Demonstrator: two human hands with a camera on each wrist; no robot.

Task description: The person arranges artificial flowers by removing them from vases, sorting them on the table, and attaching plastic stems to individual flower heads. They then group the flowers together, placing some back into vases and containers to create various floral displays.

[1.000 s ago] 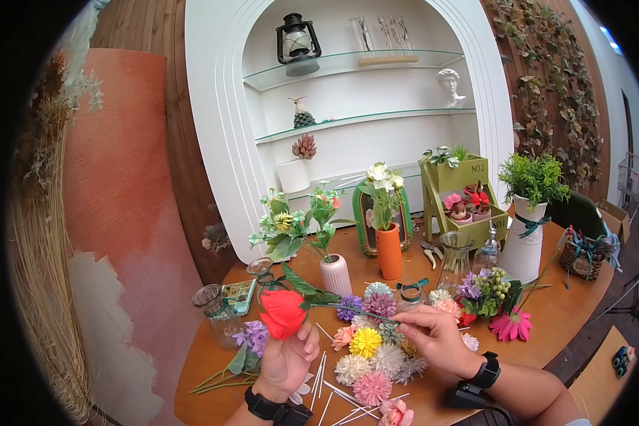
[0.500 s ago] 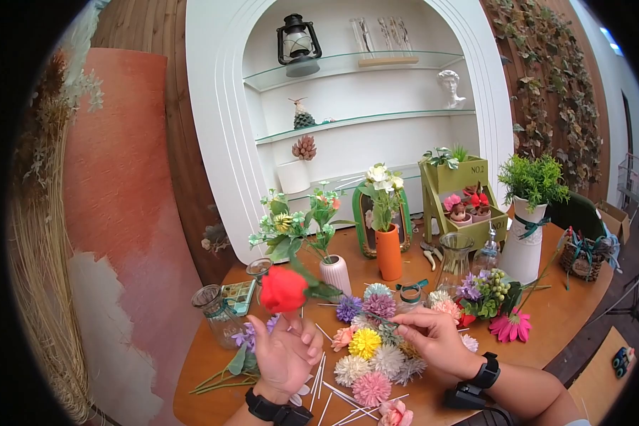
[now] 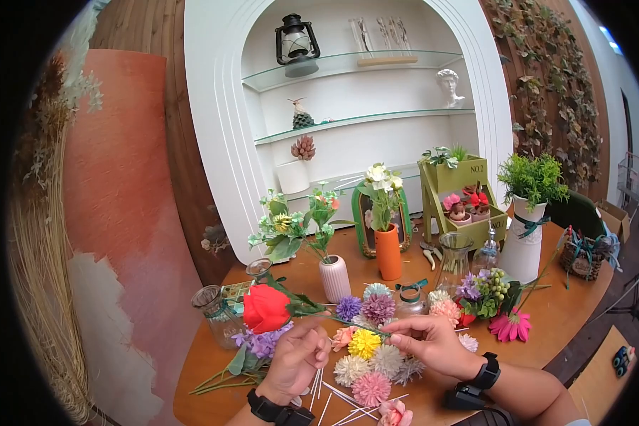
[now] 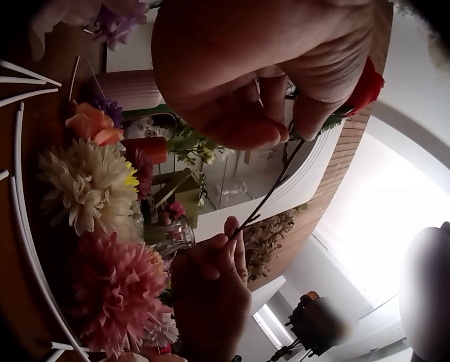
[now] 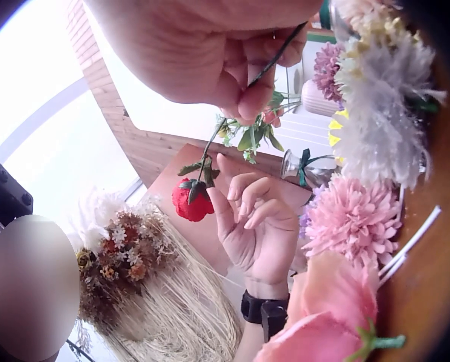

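Observation:
A red artificial rose (image 3: 266, 309) points left, its dark green stem running across the flower pile. My right hand (image 3: 437, 344) pinches the stem's far end between thumb and fingertips. Close below the bloom is my left hand (image 3: 291, 366), its fingers loosely bent. In the right wrist view, a gap shows between the left thumb and index finger, right beside the rose (image 5: 192, 202). The left wrist view has these fingertips overlapping the thin stem (image 4: 268, 192). Under the hands lie pompom flowers, including a yellow one (image 3: 364, 343) and a pink one (image 3: 371, 389).
White sticks (image 3: 348, 401) lie scattered at the table's front. Behind the flowers stand a pink ribbed vase (image 3: 335, 279), an orange vase (image 3: 389, 253) and a glass jar (image 3: 216, 316). Purple flowers (image 3: 263, 342) lie at left; a magenta daisy (image 3: 511, 324) lies at right.
The rose first rose slightly, then dropped left and lower, its stem now tilting down toward my right hand. My left hand turned from palm up with spread fingers to bent fingers by the stem.

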